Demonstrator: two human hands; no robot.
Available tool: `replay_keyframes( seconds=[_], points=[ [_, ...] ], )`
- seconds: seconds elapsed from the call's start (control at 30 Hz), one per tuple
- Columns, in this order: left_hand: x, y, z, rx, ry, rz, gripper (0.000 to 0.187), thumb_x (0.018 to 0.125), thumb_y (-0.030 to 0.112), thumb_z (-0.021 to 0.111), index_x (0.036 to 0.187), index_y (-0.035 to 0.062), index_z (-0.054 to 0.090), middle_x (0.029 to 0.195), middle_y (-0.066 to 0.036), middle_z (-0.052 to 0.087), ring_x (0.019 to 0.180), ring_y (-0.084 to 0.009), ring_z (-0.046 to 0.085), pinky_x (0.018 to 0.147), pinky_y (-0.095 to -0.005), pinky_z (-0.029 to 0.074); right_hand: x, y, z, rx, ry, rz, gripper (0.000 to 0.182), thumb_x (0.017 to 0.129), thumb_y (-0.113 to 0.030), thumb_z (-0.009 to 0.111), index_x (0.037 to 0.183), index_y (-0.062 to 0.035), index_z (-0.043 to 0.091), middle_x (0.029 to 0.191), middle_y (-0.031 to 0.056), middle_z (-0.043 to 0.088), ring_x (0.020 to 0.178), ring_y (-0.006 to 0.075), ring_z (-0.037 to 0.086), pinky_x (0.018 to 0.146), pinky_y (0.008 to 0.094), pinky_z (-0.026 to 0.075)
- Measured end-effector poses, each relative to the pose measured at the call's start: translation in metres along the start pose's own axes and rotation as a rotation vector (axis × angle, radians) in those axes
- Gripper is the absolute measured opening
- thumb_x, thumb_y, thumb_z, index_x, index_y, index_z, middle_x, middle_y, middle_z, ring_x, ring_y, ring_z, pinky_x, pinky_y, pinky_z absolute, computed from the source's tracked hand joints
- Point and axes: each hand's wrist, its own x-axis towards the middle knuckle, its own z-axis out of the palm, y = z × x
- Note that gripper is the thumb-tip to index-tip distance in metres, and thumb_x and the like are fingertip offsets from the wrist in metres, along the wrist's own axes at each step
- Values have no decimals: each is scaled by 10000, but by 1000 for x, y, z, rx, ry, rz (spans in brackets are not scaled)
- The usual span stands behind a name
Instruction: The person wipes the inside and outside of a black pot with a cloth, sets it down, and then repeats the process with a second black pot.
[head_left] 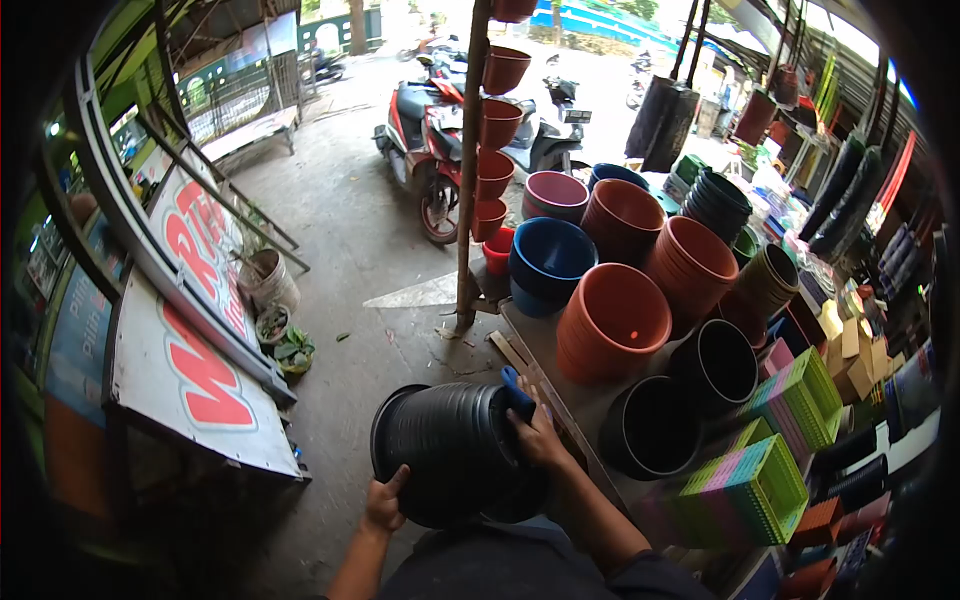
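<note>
Black plastic pots (pixel 445 450), apparently nested, are tilted on their side in front of my body. My left hand (pixel 385 503) grips the wide rim at the lower left, its thumb on the outer wall. At the other end, my right hand (pixel 538 435) is closed around a dark blue cloth (pixel 517 393) that touches the pot near its base. The fingers of my right hand are partly hidden.
Stacked terracotta-coloured pots (pixel 612 320), blue pots (pixel 553 250) and black pots (pixel 650 428) stand on a platform at my right, near green baskets (pixel 750 490). A wooden post (pixel 470 170) carries hanging pots. Ahead is a parked motorbike (pixel 425 130); a sign board (pixel 205 385) leans left.
</note>
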Motion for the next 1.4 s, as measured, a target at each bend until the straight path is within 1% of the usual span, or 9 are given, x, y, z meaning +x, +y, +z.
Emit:
replay_keyframes(
  seconds=[0.27, 0.43, 0.67, 0.73, 0.8, 0.97, 1.1, 1.2, 1.4],
  points=[
    [21, 9, 4, -172, 25, -44, 418, 946, 208, 614, 1265, -47, 530, 1209, -176, 625, 1075, -280, 634, 930, -388, 536, -23, -39, -10, 280, -248, -124, 650, 998, -314, 461, 1519, -36, 192, 1608, 141, 109, 1489, 271, 40, 1182, 387, 68],
    [38, 16, 1, -249, 65, -53, 372, 924, 168, 649, 1209, -60, 574, 1170, -163, 647, 1038, -265, 647, 925, -349, 527, -53, -69, -36, 554, -445, 312, 533, 988, -302, 511, 1402, 19, 412, 1410, 134, 473, 1323, 210, 415, 1118, 329, 288],
    [57, 10, 19, 1, 47, 95, 354, 898, 157, 688, 1167, -56, 601, 1123, -146, 665, 995, -269, 656, 901, -354, 520, -85, -50, -50, 1010, -3, 530, 414, 949, -289, 585, 1216, 25, 545, 1126, 110, 630, 1057, 172, 592, 938, 295, 458],
    [61, -2, 27, 135, 7, 168, 340, 892, 168, 700, 1131, -60, 623, 1088, -139, 679, 971, -269, 664, 882, -351, 521, -87, -36, -45, 927, 141, 476, 400, 960, -293, 571, 1180, 41, 549, 1081, 120, 646, 1030, 172, 606, 917, 282, 466],
    [64, -13, 37, 661, -48, 257, 345, 863, 209, 736, 1054, -66, 652, 1019, -152, 704, 921, -249, 680, 829, -340, 525, -79, -12, -37, 799, 185, 443, 405, 968, -293, 557, 1202, 36, 541, 1094, 126, 647, 1043, 190, 606, 927, 290, 461],
    [58, -34, 81, 1042, -335, 239, 296, 790, 185, 741, 994, -16, 669, 962, -183, 698, 900, -308, 685, 793, -382, 531, -64, -30, -35, 447, 380, 252, 488, 956, -357, 575, 1272, 10, 516, 1117, 149, 649, 1092, 253, 603, 960, 317, 441],
    [51, -61, 106, 1280, -622, 316, 276, 761, 148, 655, 1016, 42, 664, 997, -173, 678, 933, -368, 652, 809, -442, 525, -71, -38, -47, 165, 331, 316, 686, 807, -452, 729, 1301, -29, 510, 1123, 195, 647, 1094, 286, 620, 940, 355, 464],
    [45, -73, 134, 1311, -683, 270, 315, 768, 154, 627, 1065, 50, 646, 1050, -165, 672, 943, -360, 655, 815, -451, 526, -83, 0, -61, 170, 364, 314, 577, 784, -226, 769, 1267, -10, 539, 1102, 126, 632, 995, 220, 620, 890, 331, 496],
    [53, -60, 205, 1355, -951, 311, 378, 763, 195, 678, 1102, 35, 630, 1018, -164, 666, 909, -366, 656, 811, -424, 529, -106, 26, -111, 522, 553, 356, 473, 809, -55, 714, 1252, -17, 550, 1007, 45, 599, 942, 141, 588, 819, 301, 520]
  ],
)
